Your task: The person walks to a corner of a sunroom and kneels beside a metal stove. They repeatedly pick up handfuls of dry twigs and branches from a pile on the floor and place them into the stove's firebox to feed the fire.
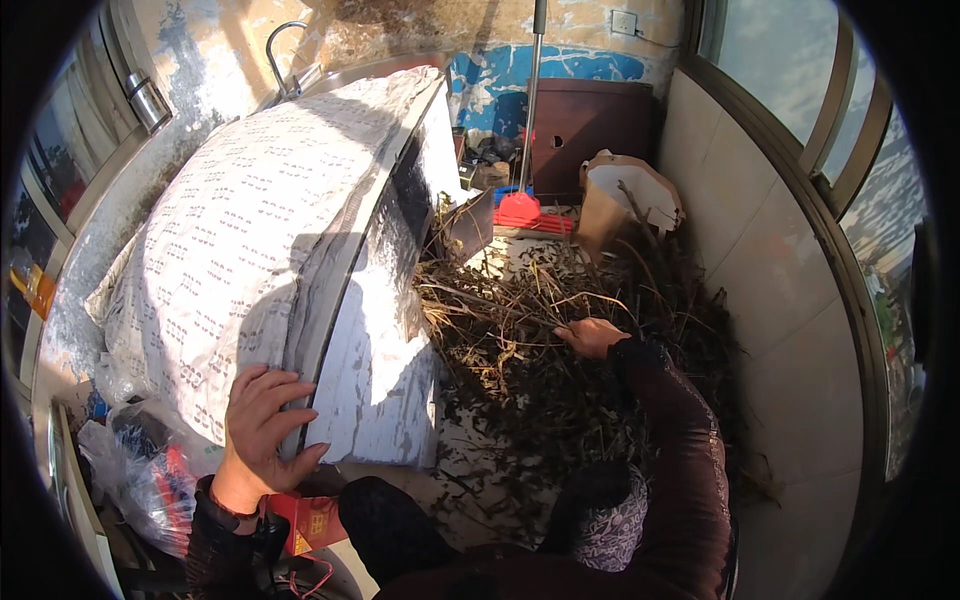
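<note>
My left hand [268,428] leans on the near corner of a low white cabinet [385,385] with peeling sides. Its fingers are spread over the top edge, and the thumb lies against the side. A pale patterned cloth [220,240] covers the bulging load on top of the cabinet. Farther right, my right hand [592,338] reaches into a wide heap of dried plants [520,375], brown stalks with shrivelled leaves. Its fingers are closed around thin dried stems [545,318] at the heap's middle; the fingertips are partly hidden.
Behind the heap stand a cardboard bin [632,190], a red broom [520,207] with a metal handle, and a brown board [590,125]. A tiled wall [790,330] bounds the right side. Plastic bags [150,470] and a red box [308,522] lie at lower left.
</note>
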Tool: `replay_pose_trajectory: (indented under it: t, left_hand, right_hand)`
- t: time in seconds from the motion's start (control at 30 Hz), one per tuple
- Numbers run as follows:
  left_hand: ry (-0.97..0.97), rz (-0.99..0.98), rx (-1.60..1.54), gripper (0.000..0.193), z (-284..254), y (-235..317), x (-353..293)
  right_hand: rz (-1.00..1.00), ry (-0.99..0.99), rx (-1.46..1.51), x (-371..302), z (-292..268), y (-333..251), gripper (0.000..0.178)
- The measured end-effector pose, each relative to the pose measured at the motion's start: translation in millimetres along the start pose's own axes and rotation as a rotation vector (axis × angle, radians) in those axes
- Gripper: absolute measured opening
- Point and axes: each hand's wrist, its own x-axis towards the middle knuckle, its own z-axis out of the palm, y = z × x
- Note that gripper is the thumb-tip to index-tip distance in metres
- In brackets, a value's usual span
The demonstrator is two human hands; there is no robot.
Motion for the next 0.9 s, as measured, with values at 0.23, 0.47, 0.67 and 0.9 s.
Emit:
replay_pose_trajectory:
  t: [0.23,0.47,0.67,0.9]
  left_hand:
    - [-0.006,-0.013,-0.003,0.034,1,0,0]
    - [-0.041,-0.03,0.003,0.034,2,2,3]
    - [-0.061,-0.06,0.007,0.035,2,5,4]
    - [-0.049,-0.054,0.011,0.033,3,5,5]
  right_hand:
    - [0.019,-0.093,0.145,5,46,-10,0.065]
    - [-0.019,0.045,-0.059,20,16,-16,0.062]
    - [-0.06,0.175,-0.197,26,6,-18,0.059]
    - [-0.029,0.237,-0.224,32,-1,-19,0.055]
